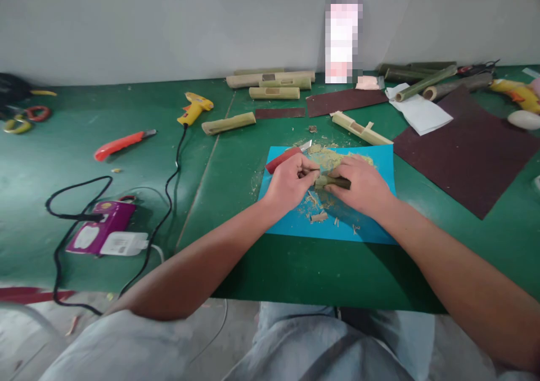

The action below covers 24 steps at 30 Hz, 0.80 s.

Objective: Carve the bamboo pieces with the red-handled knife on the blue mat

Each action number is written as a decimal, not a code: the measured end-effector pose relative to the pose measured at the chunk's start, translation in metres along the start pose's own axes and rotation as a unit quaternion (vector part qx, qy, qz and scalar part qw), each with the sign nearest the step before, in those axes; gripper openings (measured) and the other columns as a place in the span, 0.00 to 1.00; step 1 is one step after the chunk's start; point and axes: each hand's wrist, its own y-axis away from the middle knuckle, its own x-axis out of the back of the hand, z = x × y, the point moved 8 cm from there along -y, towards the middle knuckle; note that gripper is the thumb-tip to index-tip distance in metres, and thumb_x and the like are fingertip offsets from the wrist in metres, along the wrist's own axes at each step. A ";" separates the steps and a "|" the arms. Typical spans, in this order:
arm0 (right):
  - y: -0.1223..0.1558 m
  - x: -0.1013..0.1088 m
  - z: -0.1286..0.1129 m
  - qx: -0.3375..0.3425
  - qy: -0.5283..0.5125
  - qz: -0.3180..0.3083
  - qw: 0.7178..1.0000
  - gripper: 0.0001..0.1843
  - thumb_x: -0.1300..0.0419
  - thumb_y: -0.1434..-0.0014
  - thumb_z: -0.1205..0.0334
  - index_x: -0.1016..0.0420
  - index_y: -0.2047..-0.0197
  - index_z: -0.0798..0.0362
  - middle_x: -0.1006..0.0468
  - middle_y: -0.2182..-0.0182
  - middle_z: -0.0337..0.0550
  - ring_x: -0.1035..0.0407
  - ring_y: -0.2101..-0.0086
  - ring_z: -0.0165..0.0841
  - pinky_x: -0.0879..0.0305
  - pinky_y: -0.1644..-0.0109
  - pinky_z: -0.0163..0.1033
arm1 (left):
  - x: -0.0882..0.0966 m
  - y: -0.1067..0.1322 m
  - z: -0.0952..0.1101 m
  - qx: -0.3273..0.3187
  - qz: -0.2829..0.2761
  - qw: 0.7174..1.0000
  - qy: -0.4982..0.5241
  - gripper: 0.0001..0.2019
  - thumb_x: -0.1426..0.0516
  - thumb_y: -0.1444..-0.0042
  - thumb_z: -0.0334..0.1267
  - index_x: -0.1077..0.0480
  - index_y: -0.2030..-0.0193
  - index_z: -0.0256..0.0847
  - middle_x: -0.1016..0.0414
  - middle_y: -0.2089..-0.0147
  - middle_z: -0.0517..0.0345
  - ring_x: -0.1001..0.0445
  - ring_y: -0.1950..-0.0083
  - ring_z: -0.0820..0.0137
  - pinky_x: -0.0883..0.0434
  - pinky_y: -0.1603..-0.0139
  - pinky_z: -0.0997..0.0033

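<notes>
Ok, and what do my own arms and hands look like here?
Your left hand and right hand are ungloved, and both forearms are uncovered, with no watch or bracelet showing at either wrist. Pale blue-grey clothing shows along the bottom of the picture; where its sleeves end is hard to make out.

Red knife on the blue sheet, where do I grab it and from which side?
Best by the red handle, probably from the left: its thick end points that way, while the narrow metal blade sticks out to the right. The left hand lies just in front, hiding part of the handle.
</notes>
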 end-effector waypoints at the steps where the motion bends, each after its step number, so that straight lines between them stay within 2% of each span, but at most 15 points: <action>1: 0.000 0.000 0.000 -0.003 -0.002 0.000 1.000 0.06 0.34 0.39 0.58 0.22 0.64 0.51 0.25 0.66 0.44 0.32 0.61 0.40 0.39 0.54 0.46 | -0.001 0.000 0.001 -0.002 -0.006 1.000 -0.004 0.02 0.38 0.44 0.31 0.28 0.64 0.38 0.25 0.70 0.61 0.30 0.72 0.76 0.32 0.70 0.74; 15: 0.000 -0.001 0.000 -0.009 -0.005 -0.011 1.000 0.06 0.34 0.39 0.57 0.23 0.64 0.50 0.24 0.66 0.44 0.31 0.59 0.41 0.39 0.52 0.48 | 0.003 0.001 0.000 0.016 -0.006 1.000 -0.023 0.02 0.38 0.45 0.32 0.27 0.66 0.38 0.24 0.70 0.61 0.30 0.71 0.75 0.32 0.70 0.73; 24: 0.000 0.001 0.000 -0.016 -0.009 -0.012 1.000 0.06 0.34 0.39 0.57 0.23 0.65 0.50 0.24 0.66 0.44 0.31 0.59 0.41 0.38 0.52 0.48 | 0.002 0.007 0.004 -0.002 -0.018 0.999 -0.028 0.02 0.38 0.44 0.34 0.27 0.66 0.39 0.25 0.71 0.61 0.32 0.72 0.76 0.34 0.71 0.74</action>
